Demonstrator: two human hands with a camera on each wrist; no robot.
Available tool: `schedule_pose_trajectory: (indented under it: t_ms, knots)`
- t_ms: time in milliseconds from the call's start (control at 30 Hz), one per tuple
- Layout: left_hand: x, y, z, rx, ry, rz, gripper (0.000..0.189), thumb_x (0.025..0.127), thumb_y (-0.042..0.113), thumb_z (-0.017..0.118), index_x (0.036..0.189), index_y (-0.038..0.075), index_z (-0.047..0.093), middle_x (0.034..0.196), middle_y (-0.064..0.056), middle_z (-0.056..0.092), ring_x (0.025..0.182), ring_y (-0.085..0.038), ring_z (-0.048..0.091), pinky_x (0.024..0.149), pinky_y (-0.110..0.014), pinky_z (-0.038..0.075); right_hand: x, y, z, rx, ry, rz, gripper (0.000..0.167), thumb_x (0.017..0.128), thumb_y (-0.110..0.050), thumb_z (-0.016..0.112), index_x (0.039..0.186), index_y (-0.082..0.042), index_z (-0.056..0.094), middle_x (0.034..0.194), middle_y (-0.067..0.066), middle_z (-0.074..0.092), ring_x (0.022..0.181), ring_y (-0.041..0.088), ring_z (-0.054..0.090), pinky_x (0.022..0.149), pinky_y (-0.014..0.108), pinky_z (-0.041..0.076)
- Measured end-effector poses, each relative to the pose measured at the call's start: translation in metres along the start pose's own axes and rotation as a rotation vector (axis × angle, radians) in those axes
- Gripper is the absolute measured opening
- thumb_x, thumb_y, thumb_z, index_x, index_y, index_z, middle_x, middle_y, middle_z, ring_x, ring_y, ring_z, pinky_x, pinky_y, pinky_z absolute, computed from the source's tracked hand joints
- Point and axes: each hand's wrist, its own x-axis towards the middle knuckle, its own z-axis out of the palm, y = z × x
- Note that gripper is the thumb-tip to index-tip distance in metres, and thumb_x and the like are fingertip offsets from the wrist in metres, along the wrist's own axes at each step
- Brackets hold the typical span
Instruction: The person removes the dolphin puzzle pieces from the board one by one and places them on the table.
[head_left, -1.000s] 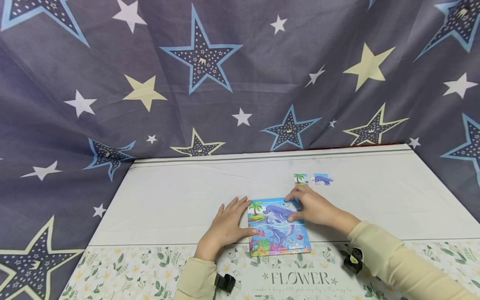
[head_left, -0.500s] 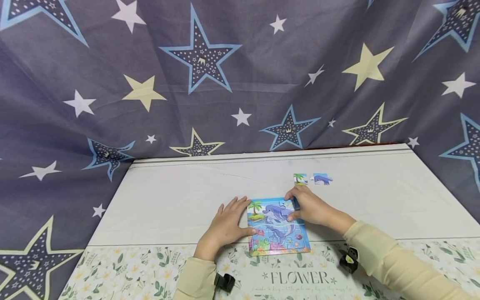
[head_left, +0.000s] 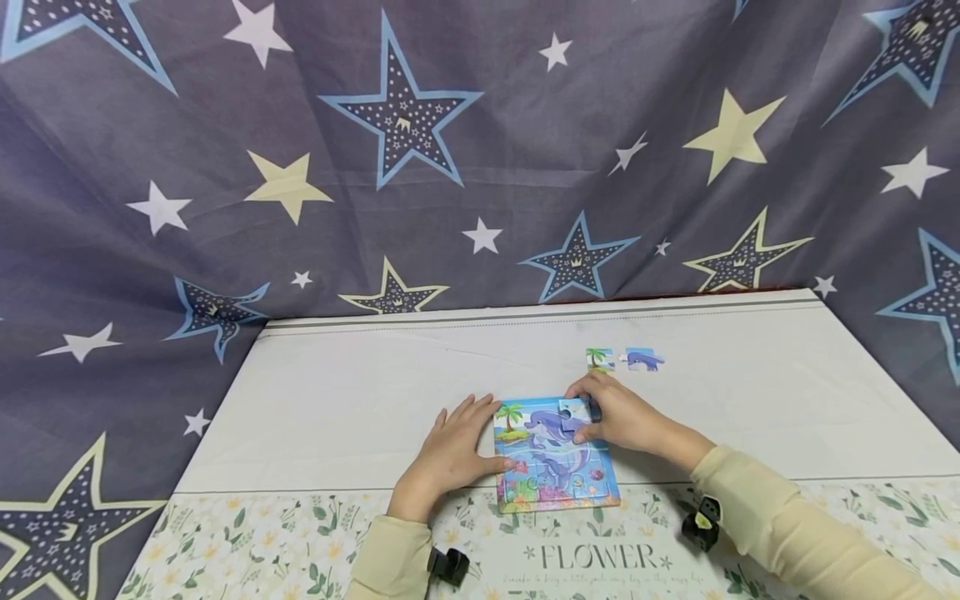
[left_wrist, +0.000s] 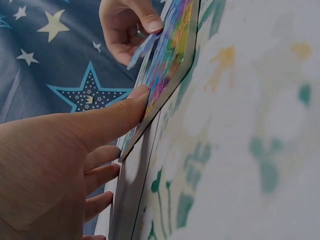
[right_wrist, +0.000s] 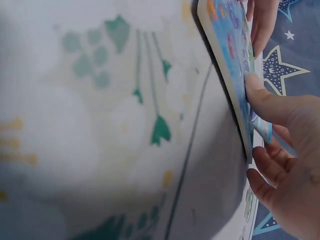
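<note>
A square dolphin jigsaw puzzle [head_left: 551,467] lies on the table in its tray, its picture showing dolphins, a palm tree and coral. At its upper right corner my right hand [head_left: 626,417] pinches a puzzle piece [head_left: 572,408], which is tilted up out of the picture. The lifted piece [left_wrist: 143,50] also shows in the left wrist view, held by the right hand's thumb and fingers. My left hand [head_left: 452,454] rests at the left edge, its thumb [left_wrist: 132,102] on the puzzle and its other fingers stretched out beside the tray.
Behind the right hand lie two loose pieces, one with a palm tree [head_left: 598,358] and one with a dolphin [head_left: 642,359]. A white and floral cloth [head_left: 337,400] covers the table. A dark star-patterned curtain [head_left: 480,192] hangs behind it.
The corner piece, flat in the puzzle a second ago, is now raised and tilted in the right hand's fingers. The left hand has stayed at the left edge.
</note>
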Motion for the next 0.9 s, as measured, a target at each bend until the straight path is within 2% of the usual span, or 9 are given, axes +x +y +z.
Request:
schedule_pose_trajectory:
  t_ms: [100,267,533,900]
  knots:
    - [0.000,-0.001,0.001,-0.003,0.002,0.001,0.087,0.084,0.048,0.075,0.153,0.013,0.038,0.160,-0.007,0.029,0.149,-0.032,0.018,0.118,-0.061,0.007,0.001,0.001,-0.003,0.051,0.006,0.001,0.038,0.078,-0.012,0.084,0.112,-0.009,0.066,0.104,0.000,0.059,0.085,0.016,0.052,0.073,0.034,0.049]
    - [0.000,-0.001,0.000,-0.008,0.005,0.009,0.086,0.084,0.047,0.075,0.153,0.012,0.038,0.160,-0.008,0.030,0.149,-0.033,0.018,0.117,-0.062,0.008,0.001,0.002,-0.007,0.118,0.024,0.001,0.023,0.086,-0.005,0.076,0.108,-0.008,0.069,0.100,-0.002,0.065,0.081,0.011,0.056,0.070,0.029,0.051]
    - [-0.001,-0.002,0.000,-0.005,0.009,0.014,0.086,0.084,0.047,0.075,0.153,0.013,0.038,0.160,-0.007,0.030,0.149,-0.033,0.018,0.117,-0.062,0.008,0.002,0.006,-0.016,0.226,0.040,0.035,0.022,0.089,-0.006,0.073,0.110,-0.004,0.068,0.086,-0.003,0.064,0.071,0.013,0.057,0.062,0.027,0.051]
    - [0.000,-0.002,0.000,-0.001,0.004,0.016,0.085,0.085,0.046,0.074,0.154,0.013,0.037,0.161,-0.007,0.028,0.149,-0.033,0.017,0.118,-0.062,0.006,-0.007,0.027,-0.046,0.260,0.126,0.052,0.021,0.090,-0.004,0.071,0.110,0.003,0.068,0.086,0.003,0.066,0.077,0.013,0.059,0.069,0.026,0.052]
